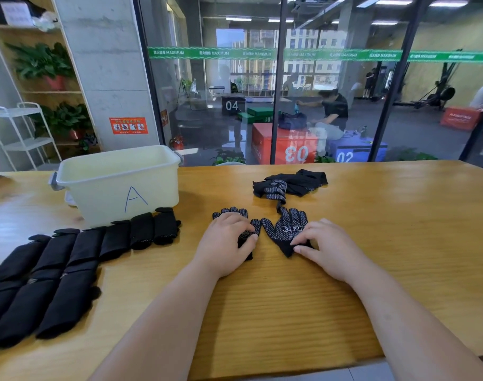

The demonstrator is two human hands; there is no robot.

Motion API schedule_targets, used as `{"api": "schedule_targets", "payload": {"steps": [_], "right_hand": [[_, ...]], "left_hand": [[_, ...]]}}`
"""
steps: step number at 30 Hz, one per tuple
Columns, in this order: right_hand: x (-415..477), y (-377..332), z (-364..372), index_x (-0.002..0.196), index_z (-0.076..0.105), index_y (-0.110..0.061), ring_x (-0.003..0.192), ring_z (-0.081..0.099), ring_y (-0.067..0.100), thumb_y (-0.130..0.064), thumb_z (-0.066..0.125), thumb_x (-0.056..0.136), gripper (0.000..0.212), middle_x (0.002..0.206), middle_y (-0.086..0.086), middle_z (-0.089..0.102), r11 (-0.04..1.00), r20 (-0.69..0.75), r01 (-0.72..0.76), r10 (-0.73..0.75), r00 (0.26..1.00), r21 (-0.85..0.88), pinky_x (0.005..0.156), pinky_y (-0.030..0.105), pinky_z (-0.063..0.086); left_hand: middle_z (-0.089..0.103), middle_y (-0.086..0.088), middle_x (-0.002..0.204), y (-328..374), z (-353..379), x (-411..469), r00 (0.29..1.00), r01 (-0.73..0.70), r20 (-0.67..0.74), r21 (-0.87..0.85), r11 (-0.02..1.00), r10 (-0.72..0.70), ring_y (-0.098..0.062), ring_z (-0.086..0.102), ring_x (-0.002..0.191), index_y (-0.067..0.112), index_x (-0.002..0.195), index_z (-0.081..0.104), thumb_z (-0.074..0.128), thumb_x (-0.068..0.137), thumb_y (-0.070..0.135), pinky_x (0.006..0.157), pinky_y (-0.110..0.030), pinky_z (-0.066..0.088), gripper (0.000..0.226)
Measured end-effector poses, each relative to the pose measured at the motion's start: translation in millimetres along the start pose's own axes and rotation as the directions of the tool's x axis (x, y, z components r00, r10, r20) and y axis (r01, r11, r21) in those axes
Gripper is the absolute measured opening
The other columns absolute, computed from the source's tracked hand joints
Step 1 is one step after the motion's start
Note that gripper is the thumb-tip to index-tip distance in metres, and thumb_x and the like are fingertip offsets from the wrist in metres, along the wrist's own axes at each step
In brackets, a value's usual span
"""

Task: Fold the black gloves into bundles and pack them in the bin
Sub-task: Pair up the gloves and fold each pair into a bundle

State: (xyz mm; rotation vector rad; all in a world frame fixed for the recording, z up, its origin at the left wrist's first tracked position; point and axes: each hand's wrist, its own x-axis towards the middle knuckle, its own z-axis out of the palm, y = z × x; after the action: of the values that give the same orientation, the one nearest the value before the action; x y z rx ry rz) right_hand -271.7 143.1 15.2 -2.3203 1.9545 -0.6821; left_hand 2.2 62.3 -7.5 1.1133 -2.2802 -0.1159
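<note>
Hands lie on a pair of black dotted-palm gloves spread flat near the middle of the wooden table [289,303], fingers pointing toward its far edge. The left hand [226,243] lies on the left glove [233,212], fingers loosely bent and pressing it down rather than wrapped round it; only the glove's fingertips, thumb and a strip of cuff show past the hand. The right hand [328,246] has its fingertips on the cuff of the right glove [285,229], whose printed palm is in full view; I cannot tell whether thumb and forefinger pinch the cuff or merely press on it. The two gloves lie just beside each other, thumbs nearly touching.

Beyond them, toward the far edge, sits a loose heap of unfolded gloves [289,184]. A cream plastic bin [116,185] (a blue "A" is drawn on its front wall) stands at the far left of the table. A row of folded glove bundles [69,265] runs from the bin's front wall toward the near left corner, packed side by side.
</note>
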Motion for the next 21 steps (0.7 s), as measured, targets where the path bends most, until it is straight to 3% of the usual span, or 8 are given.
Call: {"api": "schedule_targets", "payload": {"steps": [7,12,16,21], "right_hand": [[10.3,-27.5,-49.2,0.103,0.080,-0.040,0.096,0.056,0.004,-0.036,0.076,0.097,0.008,0.093,-0.016,0.064,0.990,-0.081,0.028,-0.017,0.997,0.141,0.090,0.039,0.050],[30.6,-48.8,-102.9,0.101,0.080,-0.042,0.092,0.060,-0.006,-0.037,0.074,0.099,0.008,0.095,-0.022,0.069,0.976,-0.059,0.019,-0.006,0.998,0.219,0.081,0.025,0.047],[59.5,-62.2,-135.6,0.104,0.081,-0.038,0.099,0.064,-0.001,-0.034,0.075,0.099,0.009,0.099,-0.022,0.074,0.982,-0.023,-0.026,0.031,0.999,0.188,0.093,0.032,0.053],[87.0,-68.7,-150.4,0.110,0.081,-0.032,0.094,0.062,0.005,-0.033,0.072,0.101,0.012,0.098,-0.020,0.068,0.994,-0.288,-0.011,0.041,0.957,0.107,0.090,0.035,0.053]], "left_hand": [[0.064,0.021,0.133,0.2,-6.6,-1.8,0.996,0.069,-0.054,-0.065,0.996,-0.072,-0.003,0.042,0.138,0.032,0.127,0.073,0.050,0.107,0.051,0.119,-0.031,0.034,0.035],[0.065,0.024,0.129,-5.8,-5.0,-0.8,0.989,0.095,-0.097,-0.133,0.987,-0.108,-0.003,0.045,0.136,0.034,0.125,0.074,0.049,0.107,0.051,0.116,-0.037,0.040,0.035],[0.065,0.023,0.126,-3.9,-8.9,-1.9,0.984,0.120,-0.110,-0.163,0.979,-0.139,-0.002,0.045,0.134,0.033,0.124,0.074,0.052,0.108,0.049,0.113,-0.031,0.040,0.032],[0.064,0.025,0.125,-2.9,-10.1,-2.3,0.982,0.134,-0.109,-0.177,0.975,-0.154,0.001,0.043,0.133,0.032,0.123,0.075,0.053,0.108,0.049,0.109,-0.027,0.037,0.032]]}}
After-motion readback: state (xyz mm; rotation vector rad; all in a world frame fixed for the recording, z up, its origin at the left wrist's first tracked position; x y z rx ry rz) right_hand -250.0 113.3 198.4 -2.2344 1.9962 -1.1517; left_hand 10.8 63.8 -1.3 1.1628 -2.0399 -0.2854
